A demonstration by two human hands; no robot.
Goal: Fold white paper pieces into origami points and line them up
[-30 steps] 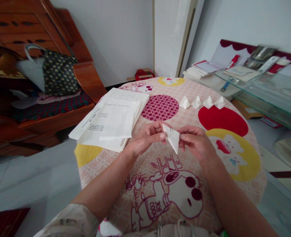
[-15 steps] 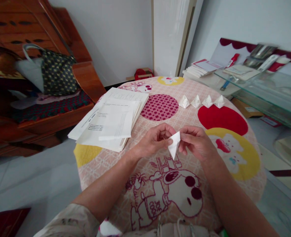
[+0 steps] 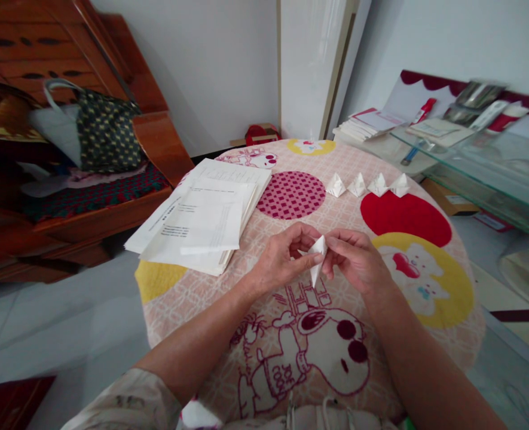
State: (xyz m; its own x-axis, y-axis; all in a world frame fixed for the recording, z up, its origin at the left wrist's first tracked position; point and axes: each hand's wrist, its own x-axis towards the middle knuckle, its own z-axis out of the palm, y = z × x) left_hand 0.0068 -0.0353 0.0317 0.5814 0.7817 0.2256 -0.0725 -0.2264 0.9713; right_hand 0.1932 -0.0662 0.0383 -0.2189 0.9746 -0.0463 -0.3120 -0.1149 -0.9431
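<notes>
A small folded white paper (image 3: 317,270), pointed at its lower end, is held between my two hands above the table. My left hand (image 3: 286,254) is closed on it, the thumb lying across its face. The fingers of my right hand (image 3: 356,257) pinch its upper right edge. Beyond my hands stands a row of several folded white paper pieces (image 3: 335,186) with peaked tops. A stack of printed sheets (image 3: 196,218) lies to the left of my left hand.
A patterned cloth (image 3: 336,412) with cartoon figures covers the round table. At the right, a glass shelf (image 3: 483,173) juts close to the table's edge, with papers and metal containers near it. A wooden bench (image 3: 98,221) carrying a dotted bag (image 3: 107,131) stands at the left.
My left thumb has slid rightward across the folded paper, covering more of it. The paper has turned and looks narrower. The row of folded pieces and the sheets stay put.
</notes>
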